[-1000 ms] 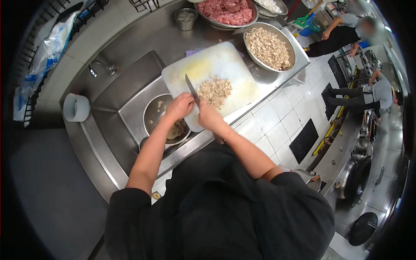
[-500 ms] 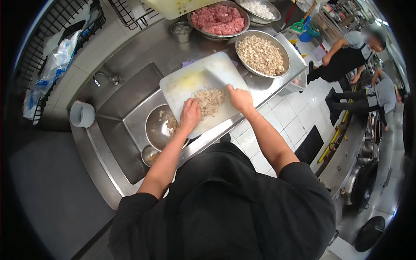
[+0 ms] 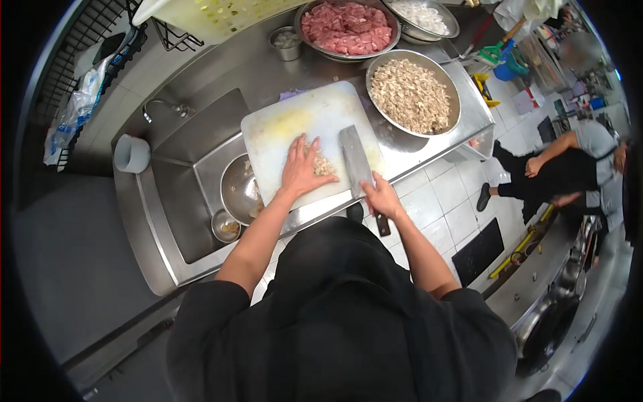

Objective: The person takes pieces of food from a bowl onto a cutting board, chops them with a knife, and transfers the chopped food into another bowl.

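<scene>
My left hand (image 3: 301, 171) lies open, fingers spread, over a small heap of pale chopped food (image 3: 324, 167) on a white cutting board (image 3: 268, 134). Part of the heap is hidden beneath the palm. In my right hand (image 3: 382, 197) is a cleaver (image 3: 355, 159), gripped where handle meets blade, its broad side facing up over the board's right part. The dark handle end sticks out below my fingers. To the left, a steel bowl (image 3: 234, 187) with some pale bits sits partly behind the board, beside a smaller bowl (image 3: 226, 226).
A large bowl of chopped pale food (image 3: 413, 94) stands right of the board. Behind are a bowl of raw meat (image 3: 346, 28), a bowl of white pieces (image 3: 420, 18) and a small steel cup (image 3: 286, 43). The sink (image 3: 175, 221) is left. A person (image 3: 556, 164) stands at right.
My left hand has opened from a curled shape and spread over the heap. The cleaver has turned broad side up and come nearer my body. The heap looks smaller or more covered.
</scene>
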`<move>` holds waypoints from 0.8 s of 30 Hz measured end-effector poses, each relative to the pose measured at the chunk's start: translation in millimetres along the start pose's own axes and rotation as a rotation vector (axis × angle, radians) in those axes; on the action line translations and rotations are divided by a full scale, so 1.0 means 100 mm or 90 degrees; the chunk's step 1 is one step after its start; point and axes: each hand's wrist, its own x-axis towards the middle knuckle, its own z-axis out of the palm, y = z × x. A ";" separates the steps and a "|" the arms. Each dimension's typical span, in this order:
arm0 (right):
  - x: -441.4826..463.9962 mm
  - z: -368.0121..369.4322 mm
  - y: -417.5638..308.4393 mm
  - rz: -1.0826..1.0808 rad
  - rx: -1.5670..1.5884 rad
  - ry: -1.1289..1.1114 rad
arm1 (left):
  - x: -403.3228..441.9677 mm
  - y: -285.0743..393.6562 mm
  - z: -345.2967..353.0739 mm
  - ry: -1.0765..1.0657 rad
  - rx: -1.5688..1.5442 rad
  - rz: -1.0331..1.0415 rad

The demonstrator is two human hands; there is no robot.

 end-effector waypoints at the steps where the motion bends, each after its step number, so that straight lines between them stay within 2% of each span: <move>1: -0.02 0.07 0.07 0.012 0.025 -0.003 | 0.02 0.08 0.02 -0.001 0.006 -0.012; 2: -0.01 0.16 0.12 0.034 0.017 -0.027 | 0.01 0.15 0.04 0.008 -0.010 -0.046; 4: 0.10 0.42 0.09 -0.010 -0.024 -0.084 | -0.02 0.25 0.14 0.012 -0.017 -0.088; 6: 0.17 0.62 -0.07 -0.051 -0.033 -0.136 | -0.07 0.28 0.31 0.138 -0.027 -0.124; 7: 0.21 0.68 -0.11 -0.070 -0.009 -0.165 | -0.04 0.26 0.38 0.132 -0.018 -0.126; 9: 0.29 0.76 -0.12 -0.095 -0.002 -0.175 | -0.03 0.23 0.51 0.277 -0.097 -0.209; 10: 0.32 0.76 -0.13 -0.098 -0.003 -0.197 | 0.01 0.23 0.52 0.338 -0.055 -0.219; 13: 0.33 0.61 -0.19 -0.120 0.008 -0.216 | 0.11 0.34 0.45 0.411 -0.105 -0.227; 15: 0.25 0.38 -0.34 -0.144 0.023 -0.223 | 0.33 0.61 0.27 0.428 -0.105 -0.183; 17: 0.06 0.05 -0.66 -0.125 0.042 -0.146 | 0.58 0.94 -0.03 0.446 -0.098 -0.144; 18: 0.13 -0.10 -0.64 -0.191 0.013 -0.105 | 0.82 1.16 -0.14 0.458 -0.132 -0.083; 20: 0.13 -0.46 -0.72 -0.190 0.028 0.017 | 1.33 1.52 -0.20 0.465 -0.177 0.021; 21: 0.15 -0.72 -0.78 -0.159 0.056 0.009 | 1.60 1.70 -0.18 0.458 -0.186 0.063; 22: 0.31 -0.90 -0.57 -0.257 0.049 0.113 | 1.86 1.84 -0.11 0.411 -0.214 0.092; 23: 0.02 -1.18 -0.82 -0.111 0.097 0.125 | 2.13 1.95 -0.02 0.364 -0.240 0.120; 24: -0.12 -1.41 -0.88 -0.090 0.083 0.171 | 2.42 1.97 0.14 0.291 -0.197 0.122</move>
